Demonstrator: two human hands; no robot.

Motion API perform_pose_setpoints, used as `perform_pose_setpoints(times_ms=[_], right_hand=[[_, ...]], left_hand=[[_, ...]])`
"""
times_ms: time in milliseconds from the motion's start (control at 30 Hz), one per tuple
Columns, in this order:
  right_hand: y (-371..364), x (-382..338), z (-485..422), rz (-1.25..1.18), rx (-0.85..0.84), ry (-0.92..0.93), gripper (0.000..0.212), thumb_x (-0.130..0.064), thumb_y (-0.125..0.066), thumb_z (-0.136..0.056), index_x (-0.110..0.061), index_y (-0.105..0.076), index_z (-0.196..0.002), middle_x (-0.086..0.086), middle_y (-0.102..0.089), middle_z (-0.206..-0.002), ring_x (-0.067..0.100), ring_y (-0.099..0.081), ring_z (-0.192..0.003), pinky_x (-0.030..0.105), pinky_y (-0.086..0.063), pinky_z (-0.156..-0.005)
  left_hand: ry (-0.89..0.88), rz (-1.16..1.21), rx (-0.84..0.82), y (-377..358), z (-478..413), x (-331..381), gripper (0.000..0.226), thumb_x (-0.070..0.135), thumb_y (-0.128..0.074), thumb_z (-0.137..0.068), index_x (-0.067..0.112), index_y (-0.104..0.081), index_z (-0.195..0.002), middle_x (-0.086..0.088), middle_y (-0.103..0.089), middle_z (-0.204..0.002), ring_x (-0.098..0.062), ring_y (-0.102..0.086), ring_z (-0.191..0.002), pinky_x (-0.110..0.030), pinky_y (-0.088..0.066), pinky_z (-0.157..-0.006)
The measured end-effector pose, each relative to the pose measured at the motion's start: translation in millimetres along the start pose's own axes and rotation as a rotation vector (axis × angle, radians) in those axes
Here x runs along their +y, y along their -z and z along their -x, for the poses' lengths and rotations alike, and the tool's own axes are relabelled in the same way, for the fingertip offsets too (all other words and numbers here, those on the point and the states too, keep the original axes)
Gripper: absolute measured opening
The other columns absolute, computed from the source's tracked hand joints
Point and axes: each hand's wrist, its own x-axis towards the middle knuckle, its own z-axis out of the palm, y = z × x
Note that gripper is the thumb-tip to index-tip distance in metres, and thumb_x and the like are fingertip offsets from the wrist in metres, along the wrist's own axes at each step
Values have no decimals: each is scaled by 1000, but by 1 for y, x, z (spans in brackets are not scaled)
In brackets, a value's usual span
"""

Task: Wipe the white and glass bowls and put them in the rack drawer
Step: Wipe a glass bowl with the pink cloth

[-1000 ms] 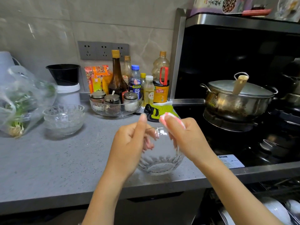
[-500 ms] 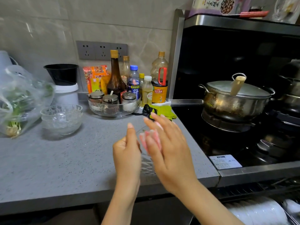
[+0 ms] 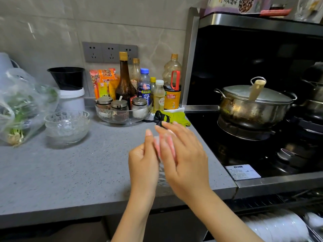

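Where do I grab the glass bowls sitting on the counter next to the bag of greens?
Pinch the rim of the glass bowls on the near right side, thumb inside, coming from above. They sit upright and nested, mouth up, so the rim is exposed; the bag of greens crowds their left and a white tub stands behind.

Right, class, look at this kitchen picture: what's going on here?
A person is wiping a glass bowl held above the grey counter. The left hand grips the bowl while the right hand presses a pink cloth against it with straight fingers. More stacked glass bowls sit at the left; the rack drawer below holds white dishes.
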Motion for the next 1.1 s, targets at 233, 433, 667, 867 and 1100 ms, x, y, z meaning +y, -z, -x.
perform_pose_setpoints(times_ms=[233,433,667,867,1100], right_hand=[[20,6,-18,-787,-51,-625,27,-34,-36,-102,-38,-61,-93,-45,-58,-75,-33,-49,-78,-3,-42,-75],[16,16,-11,-854,-51,-816,33,-49,-51,-93,-26,-74,-99,-5,-73,-93,13,-68,-93,31,-50,-87],[21,12,-16,-617,91,-385,65,-42,-40,-100,-11,-30,-43,0,-25,-40,21,-27,-41,43,-48,-56],[11,33,-5,-427,66,-107,54,-50,-40,-97,-36,-32,-46,-6,-30,-40,4,-30,-37,37,-32,-41],[23,38,-5,-392,-307,-263,65,-51,-38,-98,-10,-56,-52,-1,-55,-49,7,-53,-48,22,-43,-57]], left_hand=[[135,188,21,13,-6,3,56,47,-49,-94,-6,-62,-80,-19,-61,-73,-30,-60,-68,-39,-52,-67],[209,5,-29,21,-17,2,67,60,-41,-91,-1,-67,-99,-17,-71,-100,-28,-68,-94,-44,-51,-93],[286,-237,-464,25,-17,6,93,86,-17,-66,36,-36,-141,2,-57,-131,-22,-69,-98,-34,-58,-76],[500,67,-655,28,-20,8,85,76,-35,-70,20,-48,-133,-15,-71,-108,-34,-70,-95,-28,-58,-66],[567,421,-630,36,-22,-12,76,22,-70,-64,42,-46,-133,-23,-56,-130,-47,-63,-105,-54,-57,-77]])
